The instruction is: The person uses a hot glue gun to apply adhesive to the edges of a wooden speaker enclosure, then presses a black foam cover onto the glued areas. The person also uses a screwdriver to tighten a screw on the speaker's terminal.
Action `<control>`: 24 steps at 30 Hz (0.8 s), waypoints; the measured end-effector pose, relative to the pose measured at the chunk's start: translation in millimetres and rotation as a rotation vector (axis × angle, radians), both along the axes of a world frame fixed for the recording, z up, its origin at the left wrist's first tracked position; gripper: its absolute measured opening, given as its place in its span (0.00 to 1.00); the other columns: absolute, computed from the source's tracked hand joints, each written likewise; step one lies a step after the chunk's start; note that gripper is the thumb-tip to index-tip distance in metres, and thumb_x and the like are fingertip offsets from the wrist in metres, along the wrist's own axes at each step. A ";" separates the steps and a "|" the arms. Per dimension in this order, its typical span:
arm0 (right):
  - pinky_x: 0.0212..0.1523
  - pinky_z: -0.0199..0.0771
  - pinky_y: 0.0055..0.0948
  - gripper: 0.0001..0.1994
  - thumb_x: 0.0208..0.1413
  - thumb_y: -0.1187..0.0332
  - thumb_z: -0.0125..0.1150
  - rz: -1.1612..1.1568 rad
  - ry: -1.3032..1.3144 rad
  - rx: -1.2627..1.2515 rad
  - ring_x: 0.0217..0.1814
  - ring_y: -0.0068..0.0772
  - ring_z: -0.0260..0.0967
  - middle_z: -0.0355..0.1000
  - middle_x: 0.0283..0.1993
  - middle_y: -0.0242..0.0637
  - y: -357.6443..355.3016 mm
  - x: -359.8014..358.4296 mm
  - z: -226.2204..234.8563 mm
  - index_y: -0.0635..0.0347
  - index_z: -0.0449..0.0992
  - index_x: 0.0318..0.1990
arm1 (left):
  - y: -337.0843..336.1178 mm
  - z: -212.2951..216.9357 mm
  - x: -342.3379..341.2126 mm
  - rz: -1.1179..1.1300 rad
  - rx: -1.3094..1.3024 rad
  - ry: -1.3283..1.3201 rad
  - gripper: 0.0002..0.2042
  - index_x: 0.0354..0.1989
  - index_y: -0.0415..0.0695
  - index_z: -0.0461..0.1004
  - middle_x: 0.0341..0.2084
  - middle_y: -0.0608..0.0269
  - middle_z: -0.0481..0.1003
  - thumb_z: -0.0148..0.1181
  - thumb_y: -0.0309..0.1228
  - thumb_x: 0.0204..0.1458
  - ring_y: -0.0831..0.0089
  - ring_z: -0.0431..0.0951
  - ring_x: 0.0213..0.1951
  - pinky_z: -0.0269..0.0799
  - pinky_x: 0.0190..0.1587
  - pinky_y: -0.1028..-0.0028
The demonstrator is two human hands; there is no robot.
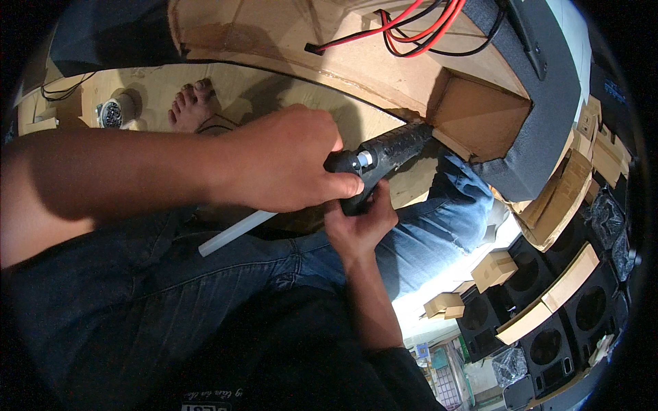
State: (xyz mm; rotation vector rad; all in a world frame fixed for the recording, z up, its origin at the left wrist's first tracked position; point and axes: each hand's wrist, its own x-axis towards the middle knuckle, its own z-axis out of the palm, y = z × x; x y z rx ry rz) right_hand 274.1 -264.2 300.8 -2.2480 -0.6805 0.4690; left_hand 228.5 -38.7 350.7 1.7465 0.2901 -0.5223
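A black hot glue gun points up and to the right, its nozzle end at the inner corner of an open wooden cabinet. My right hand is wrapped round its handle from below. At the gun's rear, my left hand is closed, its thumb against the black body. A long whitish glue stick runs out from under that hand toward my lap; the fingers round it are largely hidden. Where the nozzle meets the wood, the tip is hard to make out.
Red and black wires hang inside the cabinet, whose outside has dark covering. A bare foot and a tub of small metal parts are at the left. Cardboard pieces and black speaker boxes crowd the right.
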 end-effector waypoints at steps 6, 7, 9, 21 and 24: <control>0.38 0.77 0.26 0.22 0.43 0.69 0.76 0.064 -0.025 0.036 0.36 0.20 0.75 0.77 0.35 0.37 -4.6 -0.4 -7.7 0.65 0.73 0.45 | 0.7 1.8 -2.7 -0.012 0.031 0.046 0.28 0.21 0.31 0.74 0.14 0.43 0.69 0.63 0.49 0.55 0.48 0.74 0.20 0.67 0.27 0.55; 0.39 0.77 0.26 0.22 0.43 0.69 0.76 0.062 -0.012 0.019 0.36 0.20 0.75 0.77 0.35 0.37 -4.8 -0.7 -6.8 0.65 0.72 0.45 | -0.2 -0.6 -3.9 -0.003 0.064 0.025 0.28 0.21 0.31 0.74 0.14 0.43 0.69 0.63 0.50 0.55 0.47 0.74 0.21 0.67 0.28 0.55; 0.39 0.77 0.26 0.22 0.43 0.69 0.75 0.059 0.016 -0.017 0.36 0.20 0.74 0.77 0.35 0.37 -5.0 -1.4 -4.4 0.65 0.72 0.45 | -0.9 -3.6 -5.0 -0.015 0.066 0.027 0.28 0.20 0.31 0.74 0.14 0.43 0.69 0.63 0.50 0.55 0.47 0.74 0.21 0.67 0.28 0.55; 0.41 0.77 0.25 0.22 0.45 0.71 0.76 -0.008 0.098 0.061 0.39 0.20 0.74 0.77 0.37 0.35 -1.0 1.3 -1.4 0.64 0.72 0.46 | 1.4 6.2 8.1 0.009 0.018 0.047 0.27 0.21 0.28 0.75 0.11 0.42 0.67 0.64 0.48 0.54 0.49 0.71 0.16 0.65 0.25 0.55; 0.42 0.77 0.26 0.22 0.45 0.70 0.76 -0.001 0.094 0.083 0.40 0.20 0.74 0.77 0.38 0.35 -3.0 2.1 -2.7 0.64 0.72 0.46 | 1.5 10.0 9.8 0.009 0.021 0.062 0.27 0.21 0.29 0.75 0.11 0.42 0.67 0.65 0.47 0.54 0.50 0.70 0.15 0.65 0.25 0.55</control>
